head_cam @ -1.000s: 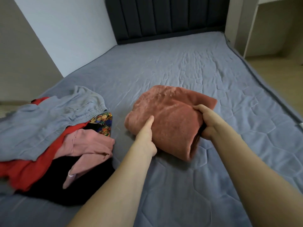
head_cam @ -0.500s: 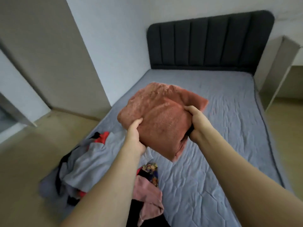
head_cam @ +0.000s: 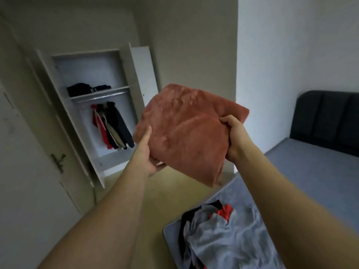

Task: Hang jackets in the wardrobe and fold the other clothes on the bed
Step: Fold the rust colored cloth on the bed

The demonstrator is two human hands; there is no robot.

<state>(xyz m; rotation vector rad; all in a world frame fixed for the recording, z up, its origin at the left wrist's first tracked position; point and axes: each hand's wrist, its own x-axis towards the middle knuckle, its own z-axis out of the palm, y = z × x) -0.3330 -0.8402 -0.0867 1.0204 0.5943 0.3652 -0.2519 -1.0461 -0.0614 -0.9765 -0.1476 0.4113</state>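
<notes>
A folded rust-orange garment (head_cam: 186, 131) is held up in the air in front of me, off the bed. My left hand (head_cam: 148, 152) grips its left edge, thumb on top and fingers underneath. Its right edge is gripped by my right hand (head_cam: 233, 136). The open white wardrobe (head_cam: 93, 117) stands beyond to the left, with several jackets (head_cam: 111, 126) hanging on its rail and dark clothes (head_cam: 87, 89) on its shelf. An unfolded pile of grey, black and red clothes (head_cam: 215, 235) lies on the bed's near corner, below my right arm.
The grey-covered bed (head_cam: 314, 183) with a dark padded headboard (head_cam: 326, 121) fills the right side. A door with a handle (head_cam: 58, 162) is at the left. The wardrobe door (head_cam: 143, 74) stands open. Wooden floor (head_cam: 155, 195) lies between bed and wardrobe.
Both hands have lifted the folded orange garment off the bed. My view has swung left from the bed toward the open wardrobe.
</notes>
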